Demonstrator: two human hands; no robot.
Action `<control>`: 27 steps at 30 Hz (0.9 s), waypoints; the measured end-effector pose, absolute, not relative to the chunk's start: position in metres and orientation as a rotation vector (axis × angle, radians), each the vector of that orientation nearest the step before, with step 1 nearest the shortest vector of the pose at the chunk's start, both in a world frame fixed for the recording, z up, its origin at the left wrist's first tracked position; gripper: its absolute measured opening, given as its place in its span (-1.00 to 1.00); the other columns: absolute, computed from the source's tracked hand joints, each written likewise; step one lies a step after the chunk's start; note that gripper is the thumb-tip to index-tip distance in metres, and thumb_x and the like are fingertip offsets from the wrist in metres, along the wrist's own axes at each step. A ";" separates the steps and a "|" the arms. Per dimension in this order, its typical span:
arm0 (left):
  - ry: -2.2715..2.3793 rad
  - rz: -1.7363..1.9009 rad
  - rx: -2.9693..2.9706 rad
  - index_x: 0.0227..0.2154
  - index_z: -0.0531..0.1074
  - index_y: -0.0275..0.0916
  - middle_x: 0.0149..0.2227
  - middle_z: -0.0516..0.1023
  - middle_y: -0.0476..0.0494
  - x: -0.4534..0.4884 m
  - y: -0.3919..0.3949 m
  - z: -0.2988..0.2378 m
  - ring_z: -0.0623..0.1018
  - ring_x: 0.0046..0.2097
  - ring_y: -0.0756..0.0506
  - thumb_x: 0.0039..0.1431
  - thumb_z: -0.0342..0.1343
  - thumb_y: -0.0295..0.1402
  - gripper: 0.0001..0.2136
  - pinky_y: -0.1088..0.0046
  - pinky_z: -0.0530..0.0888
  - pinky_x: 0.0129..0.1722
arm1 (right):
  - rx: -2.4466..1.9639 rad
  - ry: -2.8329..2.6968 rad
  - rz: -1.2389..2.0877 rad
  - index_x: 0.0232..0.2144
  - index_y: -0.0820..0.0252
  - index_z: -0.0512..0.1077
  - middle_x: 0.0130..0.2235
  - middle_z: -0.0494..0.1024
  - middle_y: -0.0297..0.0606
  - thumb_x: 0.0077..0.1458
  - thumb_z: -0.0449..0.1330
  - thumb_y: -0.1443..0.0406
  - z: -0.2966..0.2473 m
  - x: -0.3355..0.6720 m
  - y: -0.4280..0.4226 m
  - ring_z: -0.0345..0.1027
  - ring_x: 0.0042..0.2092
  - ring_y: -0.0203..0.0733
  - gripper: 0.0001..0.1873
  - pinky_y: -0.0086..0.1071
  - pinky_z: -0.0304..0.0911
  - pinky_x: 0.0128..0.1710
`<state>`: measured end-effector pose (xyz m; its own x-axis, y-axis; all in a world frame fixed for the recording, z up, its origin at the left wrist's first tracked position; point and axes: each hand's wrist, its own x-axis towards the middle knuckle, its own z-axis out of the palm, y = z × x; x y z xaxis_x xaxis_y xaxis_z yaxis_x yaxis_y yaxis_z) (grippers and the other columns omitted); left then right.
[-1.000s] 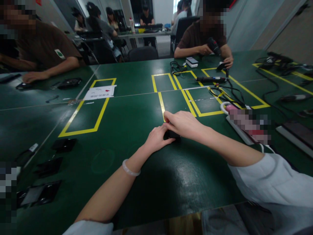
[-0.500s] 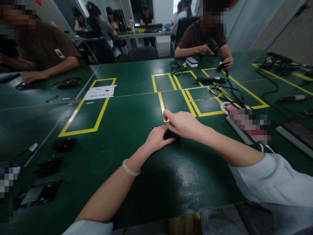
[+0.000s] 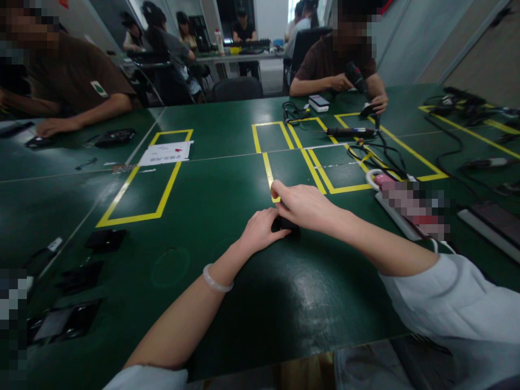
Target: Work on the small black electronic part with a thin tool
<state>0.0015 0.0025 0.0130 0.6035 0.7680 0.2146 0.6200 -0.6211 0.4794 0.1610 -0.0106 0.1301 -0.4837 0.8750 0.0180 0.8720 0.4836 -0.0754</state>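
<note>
In the middle of the green table [image 3: 219,189], a small black part [image 3: 289,223] sits mostly hidden between my two hands. My left hand [image 3: 261,229], with a pale bangle on its wrist, grips its left side, thumb in front and fingers behind. Curled over the same part from the right is my right hand [image 3: 307,206], thumb and fingers pressed together. Whatever the right fingertips pinch is too small or hidden to name. To the left lie a black block-like part [image 3: 105,240], a second dark part [image 3: 81,275] and a flat black piece with a grey panel [image 3: 65,320].
Yellow tape [image 3: 130,221] marks rectangles on the table, with a paper sheet [image 3: 164,154] at one. A black pen-shaped electric screwdriver [image 3: 351,132] and cables [image 3: 392,154] lie at right, near a pink item [image 3: 406,203]. Across sits a person [image 3: 325,59] holding a dark tool; another sits left.
</note>
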 end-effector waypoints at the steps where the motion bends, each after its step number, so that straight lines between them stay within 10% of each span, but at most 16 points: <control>1: 1.125 0.574 2.475 -0.08 0.39 -0.27 -0.07 0.53 -0.25 0.002 0.002 0.013 0.52 -0.04 -0.27 0.12 0.18 -0.07 -0.58 0.16 0.45 -0.05 | -1.567 -2.658 0.081 -0.05 0.16 0.21 -0.27 0.57 -0.22 0.22 -0.06 0.25 0.131 0.161 -0.011 0.44 -0.32 -0.12 -0.73 -0.36 -0.09 -0.47; 27: 1.132 0.555 2.478 -0.08 0.38 -0.26 -0.06 0.53 -0.24 0.001 0.002 0.016 0.53 -0.04 -0.27 0.13 0.17 -0.06 -0.58 0.18 0.46 -0.06 | -1.549 -2.660 0.092 -0.06 0.15 0.22 -0.27 0.57 -0.21 0.23 -0.07 0.23 0.131 0.162 -0.011 0.43 -0.32 -0.13 -0.74 -0.36 -0.10 -0.47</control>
